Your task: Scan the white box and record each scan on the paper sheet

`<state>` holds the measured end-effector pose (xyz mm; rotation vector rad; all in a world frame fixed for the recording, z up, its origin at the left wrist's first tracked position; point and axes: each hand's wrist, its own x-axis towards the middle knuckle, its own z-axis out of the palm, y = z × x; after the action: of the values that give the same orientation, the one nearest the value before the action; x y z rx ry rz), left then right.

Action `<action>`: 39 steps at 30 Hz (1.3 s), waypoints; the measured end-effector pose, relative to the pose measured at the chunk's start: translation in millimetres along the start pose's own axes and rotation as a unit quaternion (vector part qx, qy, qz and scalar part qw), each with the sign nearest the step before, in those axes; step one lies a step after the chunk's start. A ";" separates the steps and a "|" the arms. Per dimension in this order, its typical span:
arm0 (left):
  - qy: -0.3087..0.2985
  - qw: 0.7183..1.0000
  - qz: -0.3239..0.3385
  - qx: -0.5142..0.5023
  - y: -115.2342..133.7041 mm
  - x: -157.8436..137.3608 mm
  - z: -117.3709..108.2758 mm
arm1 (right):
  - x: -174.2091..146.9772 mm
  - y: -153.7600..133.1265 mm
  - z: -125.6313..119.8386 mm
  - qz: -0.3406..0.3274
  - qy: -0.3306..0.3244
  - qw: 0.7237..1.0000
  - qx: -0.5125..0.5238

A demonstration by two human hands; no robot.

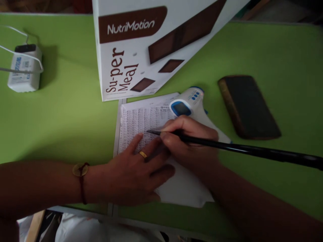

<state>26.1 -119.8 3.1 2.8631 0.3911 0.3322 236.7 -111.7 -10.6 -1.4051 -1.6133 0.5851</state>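
Across the frame: one green tabletop (63, 111), metal-edged, one grey seam strip (116, 137) across it. Dim room; dark clutter (45, 6) past the far edge, white bag-like bundle (83, 228) below the near one. 1x white carton (138, 50), reads "NutriMotion" and "Su-per Meal", three brown bars printed on that face, fine print too small. 1x paper (146, 117) mid-table, just in front of the carton, dense handwritten columns, illegible. 1x long black pen (234, 147), grasped in the right hand (189, 151), tip over the writing; can't tell if touching. Left hand (131, 174) released, palm down on the paper, fingers spread. 1x smartphone (251, 107), brown case, dark screen, right of the paper. 1x infrared thermometer (198, 109), white/blue, three blue buttons, lying over the paper's far right corner. 1x white power adapter (24, 64), far left, label blurred, white cable (32, 57) looped across it. 1x dark red bracelet (82, 185), one round charm (80, 169), left wrist. 1x gold ring (143, 154), same hand.
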 end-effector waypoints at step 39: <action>0.025 1.000 0.003 0.004 0.7 1.2 1.4 | -8.4 8.9 -1.7 0.012 -0.026 0.999 0.017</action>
<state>27.8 -120.4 2.2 2.8698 0.3942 0.4034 242.6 -117.9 -19.7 -1.3962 -1.6215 0.6655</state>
